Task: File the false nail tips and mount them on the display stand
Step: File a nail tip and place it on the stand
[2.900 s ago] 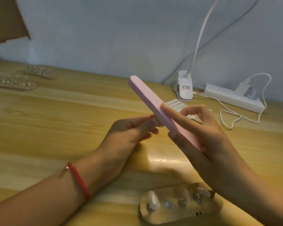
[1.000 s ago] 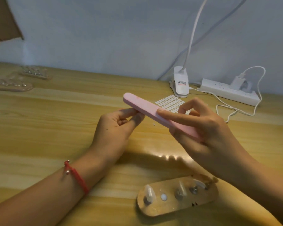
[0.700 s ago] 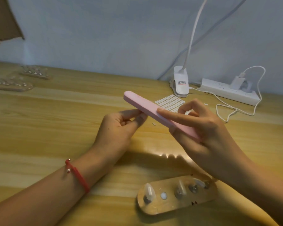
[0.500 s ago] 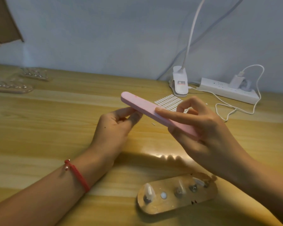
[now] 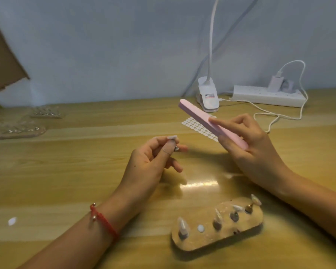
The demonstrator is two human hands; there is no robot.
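My left hand (image 5: 152,162) pinches a small metal holder with a pale false nail tip (image 5: 172,137) on top, held above the table. My right hand (image 5: 246,146) grips a long pink nail file (image 5: 206,120), its free end pointing up and left, apart from the nail tip. Near the front edge lies the oval display stand (image 5: 202,243). Several nail tips stand on its pegs, among them one at its left end (image 5: 182,226) and one at its right end (image 5: 256,199). One white round spot (image 5: 200,228) on the stand is bare.
A sheet of small adhesive tabs (image 5: 196,127) lies behind my hands. A clip lamp (image 5: 209,96) and a white power strip (image 5: 266,96) with a charger cable sit at the back. Two more stands (image 5: 19,131) lie far left. A loose nail tip (image 5: 12,221) lies front left.
The file and the nail tip were pressed together; now my right hand has drawn the file up and right, and my left hand has lowered, showing the tip on its holder.
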